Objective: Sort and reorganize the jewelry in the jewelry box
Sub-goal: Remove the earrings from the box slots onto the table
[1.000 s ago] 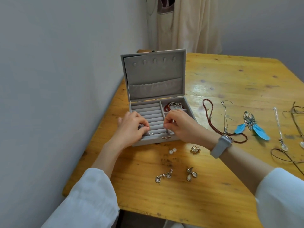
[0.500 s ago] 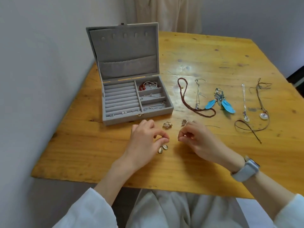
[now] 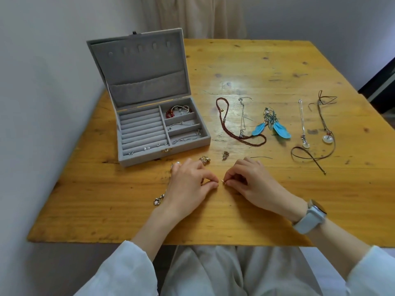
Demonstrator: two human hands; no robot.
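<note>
My right hand [image 3: 252, 180] pinches a small gold earring [image 3: 223, 181]; my left hand [image 3: 190, 181] is pinched shut facing it, contents hidden. The jewelry box [image 3: 188, 144] lies beyond, nearer my left; its ring rolls run crosswise.

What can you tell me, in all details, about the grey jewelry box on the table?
The jewelry box is rectangular and covered in grey, velvet-like fabric, with a small gold clasp at its front. It stands open on the wooden table, at the left near the wall, its lid tilted back. The lid lining has a gathered pocket and a row of small tabs. The left half holds padded ring rolls with a few small studs in front; the right half has three compartments with bracelets or chains. Neither hand touches it.
</note>
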